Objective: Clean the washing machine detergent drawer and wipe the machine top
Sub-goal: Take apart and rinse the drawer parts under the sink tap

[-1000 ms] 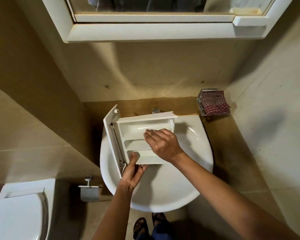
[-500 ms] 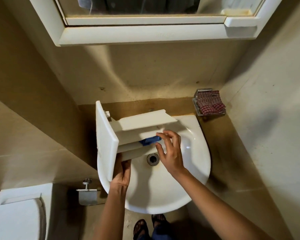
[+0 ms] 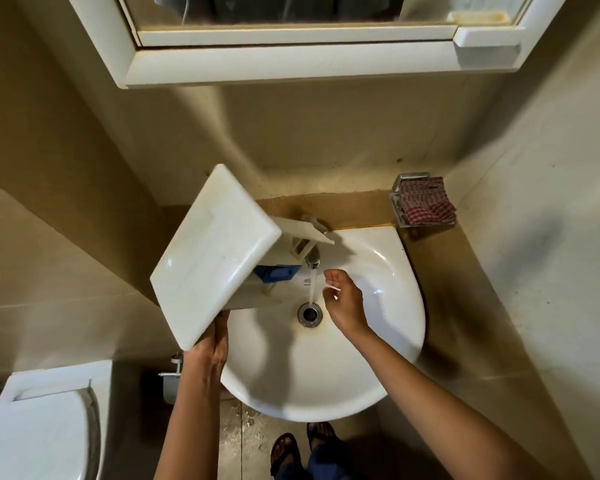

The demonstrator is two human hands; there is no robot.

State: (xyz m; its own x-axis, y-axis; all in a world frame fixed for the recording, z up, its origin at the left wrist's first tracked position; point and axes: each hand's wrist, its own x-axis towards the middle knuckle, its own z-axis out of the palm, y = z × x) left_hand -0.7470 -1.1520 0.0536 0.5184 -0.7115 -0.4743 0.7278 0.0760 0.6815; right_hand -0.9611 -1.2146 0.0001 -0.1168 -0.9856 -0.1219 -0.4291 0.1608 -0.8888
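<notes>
left grip (image 3: pixel 211 344): clasps low corner of detergent drawer (image 3: pixel 215 251); fingertips hidden behind front panel
drawer pos: rises from left grip, tilted over sink (image 3: pixel 406 306), open side twd tap (image 3: pixel 313 259); blue insert (image 3: pixel 276 273) inside
right grip (image 3: pixel 343 299): fingers loosely curled, holds nothing, just beside water stream (image 3: pixel 311 285)
done: drawer out of machine, at running tap
to do: prob rinse compartments, refit, wipe machine top (machine not in view)
cloth: checked cloth (image 3: pixel 426 206) well beyond right grip, in wall dish
</notes>
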